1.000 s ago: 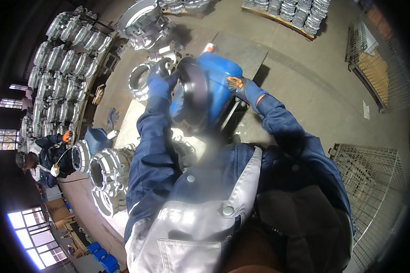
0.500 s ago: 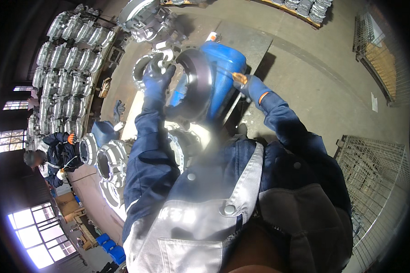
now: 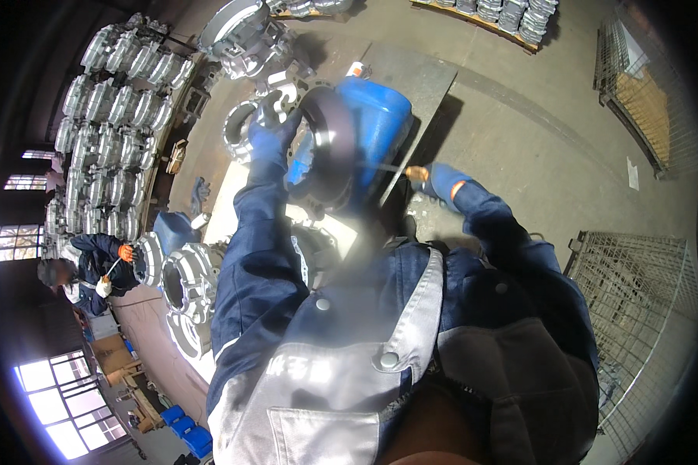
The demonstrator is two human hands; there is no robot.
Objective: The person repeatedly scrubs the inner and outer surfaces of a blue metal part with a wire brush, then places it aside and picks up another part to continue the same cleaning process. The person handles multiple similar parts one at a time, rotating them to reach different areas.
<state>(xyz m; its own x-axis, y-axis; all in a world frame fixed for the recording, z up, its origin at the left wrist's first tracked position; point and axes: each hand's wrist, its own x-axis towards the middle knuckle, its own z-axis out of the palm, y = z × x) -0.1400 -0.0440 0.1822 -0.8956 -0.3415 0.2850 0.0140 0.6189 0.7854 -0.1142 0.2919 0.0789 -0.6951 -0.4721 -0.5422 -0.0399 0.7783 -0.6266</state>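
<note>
My left hand (image 3: 271,133), in a blue and grey glove, grips the left rim of a large ring-shaped metal casting (image 3: 337,139), which stands tilted up with its dark, smooth face toward the right. My right hand (image 3: 444,183), gloved in blue with an orange cuff, is closed around the wooden handle of a file (image 3: 389,167). The file's thin shaft points left to the casting's right side; whether its tip touches the metal cannot be made out. Behind the casting lies a blue plastic canister (image 3: 380,108).
Other ring castings (image 3: 188,280) stand on the table to the left, and a big housing (image 3: 244,39) at the far side. A loose glove (image 3: 201,194) lies there. A co-worker (image 3: 101,271) works at the left. Stacked castings (image 3: 101,116) and wire cages (image 3: 636,302) stand around.
My right hand has moved down and slightly right with the file. The left hand keeps its grip on the casting, which has turned a little. The co-worker's arms have shifted.
</note>
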